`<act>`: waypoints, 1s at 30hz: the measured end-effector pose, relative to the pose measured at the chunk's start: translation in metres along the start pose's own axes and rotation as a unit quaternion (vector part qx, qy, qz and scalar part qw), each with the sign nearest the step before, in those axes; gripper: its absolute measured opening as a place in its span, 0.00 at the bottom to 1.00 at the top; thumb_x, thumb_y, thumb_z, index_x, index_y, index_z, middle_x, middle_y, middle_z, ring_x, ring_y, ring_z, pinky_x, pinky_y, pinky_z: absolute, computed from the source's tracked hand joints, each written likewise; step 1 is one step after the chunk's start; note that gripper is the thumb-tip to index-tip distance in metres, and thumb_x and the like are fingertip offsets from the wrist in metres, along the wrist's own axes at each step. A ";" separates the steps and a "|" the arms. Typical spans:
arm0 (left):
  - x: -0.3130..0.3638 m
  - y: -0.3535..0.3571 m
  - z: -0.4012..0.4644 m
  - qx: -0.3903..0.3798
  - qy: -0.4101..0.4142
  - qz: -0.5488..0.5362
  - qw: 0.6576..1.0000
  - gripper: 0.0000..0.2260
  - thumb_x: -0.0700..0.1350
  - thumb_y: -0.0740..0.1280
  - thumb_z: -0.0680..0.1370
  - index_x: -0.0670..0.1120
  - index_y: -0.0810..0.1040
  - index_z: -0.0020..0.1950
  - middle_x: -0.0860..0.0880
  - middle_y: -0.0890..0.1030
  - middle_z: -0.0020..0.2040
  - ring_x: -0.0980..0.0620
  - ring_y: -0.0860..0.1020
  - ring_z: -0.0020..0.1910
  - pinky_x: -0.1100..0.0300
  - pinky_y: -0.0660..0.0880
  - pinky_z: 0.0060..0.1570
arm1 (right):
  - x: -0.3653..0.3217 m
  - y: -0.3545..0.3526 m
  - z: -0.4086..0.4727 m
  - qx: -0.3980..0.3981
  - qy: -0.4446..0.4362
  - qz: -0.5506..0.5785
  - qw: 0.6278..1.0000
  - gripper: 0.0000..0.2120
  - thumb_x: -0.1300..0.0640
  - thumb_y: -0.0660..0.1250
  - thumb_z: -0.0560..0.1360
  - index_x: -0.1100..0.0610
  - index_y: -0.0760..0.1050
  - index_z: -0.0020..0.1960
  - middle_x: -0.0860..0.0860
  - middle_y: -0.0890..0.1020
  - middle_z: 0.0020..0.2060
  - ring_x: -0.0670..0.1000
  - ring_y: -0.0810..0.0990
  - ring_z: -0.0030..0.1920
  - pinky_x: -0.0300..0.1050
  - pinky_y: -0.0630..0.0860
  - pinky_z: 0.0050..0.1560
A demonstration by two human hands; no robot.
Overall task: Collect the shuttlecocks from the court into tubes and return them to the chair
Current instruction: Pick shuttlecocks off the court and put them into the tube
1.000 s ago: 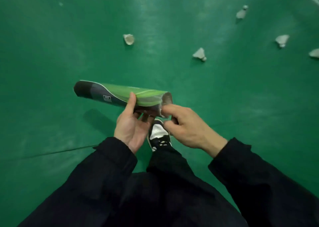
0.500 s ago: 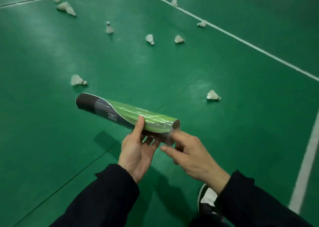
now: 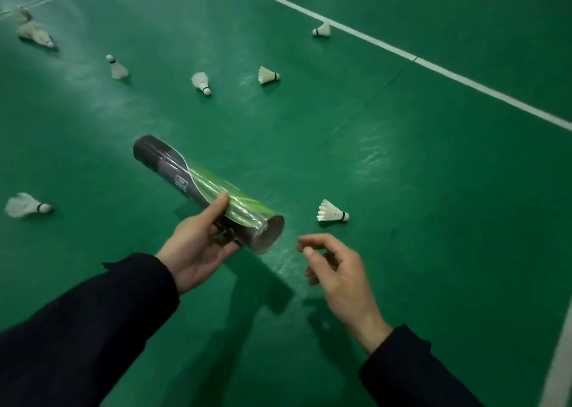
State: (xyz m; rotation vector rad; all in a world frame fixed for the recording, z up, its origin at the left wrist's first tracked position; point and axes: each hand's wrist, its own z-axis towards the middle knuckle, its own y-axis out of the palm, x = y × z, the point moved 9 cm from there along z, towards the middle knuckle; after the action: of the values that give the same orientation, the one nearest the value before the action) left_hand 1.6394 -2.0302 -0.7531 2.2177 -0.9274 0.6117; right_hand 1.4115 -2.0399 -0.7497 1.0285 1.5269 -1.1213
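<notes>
the left hand (image 3: 198,245) grips the tube (image 3: 207,191), open end toward the right hand (image 3: 335,262), which hangs loosely curled and empty. collecting is underway; next, reach for the nearest shuttlecock (image 3: 332,215) on the floor (image 3: 433,220) just beyond.
</notes>
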 end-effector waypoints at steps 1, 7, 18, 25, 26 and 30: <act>0.014 -0.003 0.008 0.005 0.003 0.010 1.000 0.21 0.50 0.72 0.75 0.37 0.79 0.62 0.38 0.85 0.60 0.45 0.87 0.53 0.54 0.84 0.45 | 0.010 -0.013 0.014 0.026 0.014 -0.048 0.998 0.08 0.49 0.69 0.76 0.43 0.81 0.54 0.41 0.86 0.47 0.51 0.81 0.37 0.50 0.81 0.42; 0.021 -0.006 0.046 -0.009 -0.011 0.040 0.999 0.22 0.49 0.72 0.75 0.36 0.79 0.63 0.38 0.84 0.61 0.43 0.85 0.57 0.51 0.84 0.50 | 0.069 -0.022 0.100 -0.034 0.022 -0.427 0.903 0.21 0.49 0.61 0.82 0.46 0.67 0.75 0.43 0.77 0.67 0.48 0.83 0.44 0.44 0.70 0.41; -0.026 0.043 0.148 -0.045 -0.156 0.007 0.987 0.23 0.49 0.73 0.74 0.35 0.79 0.64 0.38 0.85 0.57 0.42 0.85 0.55 0.49 0.84 0.47 | 0.135 0.007 0.176 -0.131 -0.101 -0.686 0.709 0.08 0.68 0.66 0.78 0.59 0.77 0.55 0.57 0.80 0.55 0.57 0.81 0.45 0.52 0.80 0.44; 0.043 0.069 0.221 -0.062 -0.134 -0.008 0.989 0.20 0.49 0.70 0.79 0.36 0.77 0.64 0.40 0.87 0.50 0.44 0.87 0.49 0.50 0.85 0.46 | 0.027 -0.053 0.221 0.186 0.048 -0.131 0.973 0.09 0.62 0.72 0.77 0.48 0.83 0.46 0.47 0.84 0.43 0.44 0.79 0.39 0.31 0.72 0.41; 0.057 0.077 0.229 -0.060 -0.130 -0.016 0.990 0.21 0.50 0.70 0.80 0.36 0.76 0.66 0.39 0.87 0.52 0.44 0.87 0.49 0.49 0.85 0.46 | -0.002 -0.049 0.225 0.197 0.016 -0.075 0.977 0.10 0.64 0.73 0.76 0.49 0.83 0.46 0.49 0.85 0.44 0.44 0.80 0.40 0.34 0.74 0.44; 0.124 0.113 0.247 -0.083 -0.133 -0.076 0.985 0.25 0.51 0.69 0.81 0.37 0.74 0.72 0.38 0.83 0.63 0.43 0.85 0.57 0.46 0.82 0.58 | -0.093 -0.008 0.260 0.128 -0.048 -0.080 0.987 0.11 0.65 0.74 0.75 0.48 0.83 0.48 0.42 0.83 0.45 0.42 0.82 0.45 0.32 0.74 0.49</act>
State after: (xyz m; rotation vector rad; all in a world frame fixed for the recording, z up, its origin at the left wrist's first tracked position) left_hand 1.6749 -2.3229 -0.8009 2.2248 -0.8935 0.1636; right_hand 1.4755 -2.3021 -0.6915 1.0182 1.4329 -1.4899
